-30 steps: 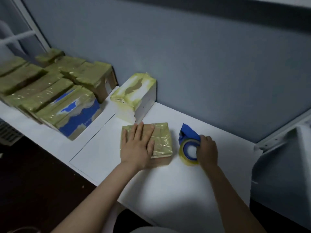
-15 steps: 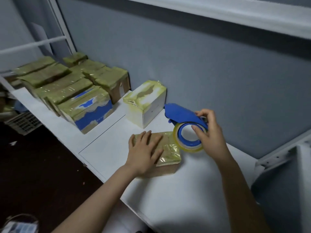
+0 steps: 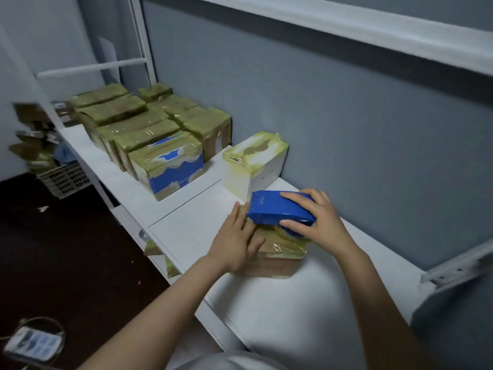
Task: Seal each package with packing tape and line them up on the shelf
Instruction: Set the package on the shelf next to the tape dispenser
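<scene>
I'm taking the brown package point(image 3: 277, 260) as my landmark. It's sitting on the white shelf point(image 3: 306, 303), and its top is carrying yellowish tape that's wrinkling at the near right corner.

I'm seeing the left hand point(image 3: 236, 240) lying flat on the left part of the package top. Its fingers point(image 3: 241, 218) are straight and together, pressing down and gripping nothing.

I'm seeing the right hand point(image 3: 317, 222) gripping the blue tape dispenser point(image 3: 277, 209), fingers curling over its top and thumb on its near side. The dispenser is riding over the far side of the package top, with its front end pointing left. It's right by the left fingertips, but I can't tell if they're touching. The tape roll point(image 3: 292, 233) is peeking out under the dispenser and meeting the package top.

- **Just beyond the package:** a white box point(image 3: 256, 161) with a taped top is standing by the grey wall point(image 3: 346, 116).
- **Further left of the package:** a blue-and-white box point(image 3: 173, 169) is sitting on the same shelf.
- **Beyond that box:** the taped packages point(image 3: 138, 124) are lining up in rows, packed tight.
- **Far left of the package, down on the dark floor point(image 3: 80, 249):** a plastic crate point(image 3: 64, 178) is sitting with blurry stuff in it that I can't make out.
</scene>
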